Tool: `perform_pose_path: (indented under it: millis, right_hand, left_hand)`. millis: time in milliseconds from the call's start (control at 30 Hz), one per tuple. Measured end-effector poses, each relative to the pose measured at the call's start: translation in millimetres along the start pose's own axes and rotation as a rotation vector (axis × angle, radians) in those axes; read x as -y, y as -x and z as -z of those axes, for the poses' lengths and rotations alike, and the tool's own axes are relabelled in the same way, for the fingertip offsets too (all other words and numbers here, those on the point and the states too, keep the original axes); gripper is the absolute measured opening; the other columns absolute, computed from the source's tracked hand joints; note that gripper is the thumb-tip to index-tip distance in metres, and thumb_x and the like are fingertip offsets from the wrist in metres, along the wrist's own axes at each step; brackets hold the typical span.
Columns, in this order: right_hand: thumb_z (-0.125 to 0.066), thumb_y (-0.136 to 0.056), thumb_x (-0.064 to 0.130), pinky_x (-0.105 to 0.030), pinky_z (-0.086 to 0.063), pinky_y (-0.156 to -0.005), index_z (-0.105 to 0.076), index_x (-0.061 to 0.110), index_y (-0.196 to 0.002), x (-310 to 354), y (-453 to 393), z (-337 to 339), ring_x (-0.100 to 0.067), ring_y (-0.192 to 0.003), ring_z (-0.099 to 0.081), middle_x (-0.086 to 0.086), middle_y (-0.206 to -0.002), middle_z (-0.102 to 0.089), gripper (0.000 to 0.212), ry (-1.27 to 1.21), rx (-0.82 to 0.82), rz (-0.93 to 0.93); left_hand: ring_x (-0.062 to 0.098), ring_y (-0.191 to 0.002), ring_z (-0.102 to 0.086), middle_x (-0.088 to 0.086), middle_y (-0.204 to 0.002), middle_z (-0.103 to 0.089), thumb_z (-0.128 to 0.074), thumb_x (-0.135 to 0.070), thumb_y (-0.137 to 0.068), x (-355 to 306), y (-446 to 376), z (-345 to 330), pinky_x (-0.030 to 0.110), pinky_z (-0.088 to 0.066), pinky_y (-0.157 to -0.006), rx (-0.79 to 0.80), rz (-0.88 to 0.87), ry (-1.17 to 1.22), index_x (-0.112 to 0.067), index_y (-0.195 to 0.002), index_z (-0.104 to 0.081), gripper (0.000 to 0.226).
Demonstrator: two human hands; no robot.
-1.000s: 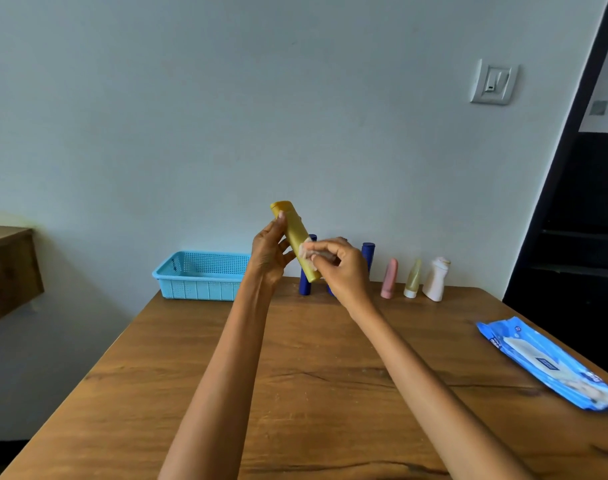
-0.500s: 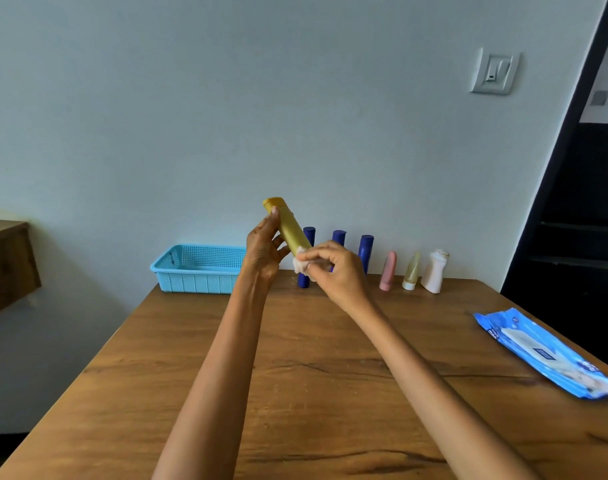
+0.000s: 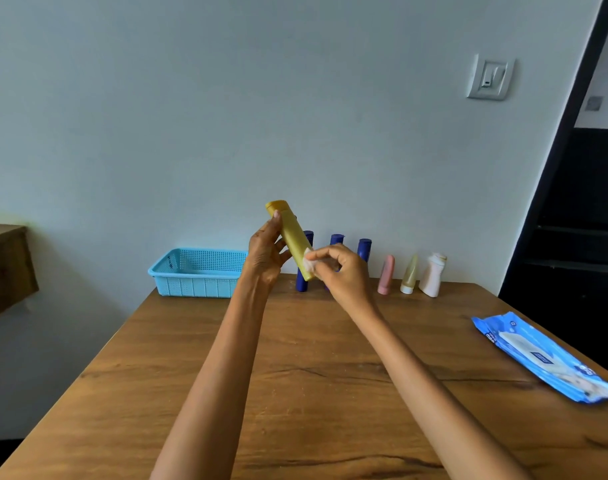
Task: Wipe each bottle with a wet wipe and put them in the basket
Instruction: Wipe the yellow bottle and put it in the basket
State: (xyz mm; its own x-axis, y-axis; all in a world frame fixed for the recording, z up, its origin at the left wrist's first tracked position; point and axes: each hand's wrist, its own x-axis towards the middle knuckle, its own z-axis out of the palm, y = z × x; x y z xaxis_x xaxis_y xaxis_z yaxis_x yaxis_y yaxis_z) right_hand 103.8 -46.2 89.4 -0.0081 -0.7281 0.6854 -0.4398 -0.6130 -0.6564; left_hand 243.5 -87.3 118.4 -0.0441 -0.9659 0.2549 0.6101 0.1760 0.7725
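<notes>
Above the far-centre of the wooden surface (image 3: pixel 295 358), head view: left hand (image 3: pixel 266 252) holds a yellow bottle (image 3: pixel 292 237) up in the air, tilted w/ its top leaning left & away. Left fingers (image 3: pixel 276 220) curl round the bottle's upper part, one fingertip lying along it near the cap. Right hand (image 3: pixel 342 271) pinches a small white wet wipe (image 3: pixel 308 263) betw. thumb & curled fingers, the wipe pressed against the bottle's lower end.

Behind the hands, along the far edge by the wall, stands a row: three dark blue bottles (image 3: pixel 364 247), partly hidden by the hands; then to the right a pink bottle (image 3: pixel 386 274), a pale yellow tube (image 3: pixel 409 274) on its white cap, & a white bottle (image 3: pixel 433 274) leaning a bit. All upright or nearly so, close together but apart.

Far left of the surface: light blue plastic basket (image 3: pixel 195 282), perforated walls, right end hidden behind the left wrist. No bottle shows in the part of it that is visible.

Right side, near edge of the surface: blue wet-wipe pack (image 3: pixel 544 358) lying flat, well apart from the bottles.

Elsewhere: a light switch (image 3: pixel 490 79) on the pale wall, a dark doorway at far right, a wooden shelf corner (image 3: pixel 4 268) at left.
</notes>
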Motion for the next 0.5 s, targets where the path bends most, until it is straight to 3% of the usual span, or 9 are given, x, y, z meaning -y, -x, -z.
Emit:
perform_pose_path:
  millis: [133,333,500]
  right_hand:
    - [-0.066,-0.084,0.009,-0.024,-0.052,-0.079,-0.071,0.009,-0.091,1,-18,3,-0.011,-0.091,-0.064,0.002,-0.093,-0.068,0.009,-0.062,-0.116,-0.017]
    - [-0.060,-0.086,0.003,-0.011,-0.048,-0.077,-0.072,0.010,-0.097,34,-66,2,-0.008,-0.092,-0.064,-0.003,-0.100,-0.070,0.019,0.060,-0.149,0.182]
    - [-0.059,-0.087,0.003,-0.019,-0.050,-0.078,-0.071,0.012,-0.103,27,-53,-6,-0.013,-0.092,-0.063,-0.004,-0.101,-0.067,0.023,0.152,-0.083,0.234]
  left_hand:
    - [0.015,-0.087,-0.065,0.004,-0.102,-0.066,-0.048,-0.039,-0.094,3,3,-6,0.026,-0.056,-0.065,0.093,0.084,-0.086,-0.011,-0.110,-0.060,0.034]
    - [0.012,-0.077,-0.064,-0.002,-0.080,-0.067,-0.048,-0.033,-0.096,12,5,-15,0.027,-0.054,-0.065,0.155,0.075,-0.184,-0.017,-0.097,-0.064,0.022]
    - [0.012,-0.079,-0.064,-0.002,-0.082,-0.067,-0.051,-0.039,-0.094,9,-1,-11,0.027,-0.052,-0.065,0.075,0.085,-0.130,-0.016,-0.099,-0.065,0.027]
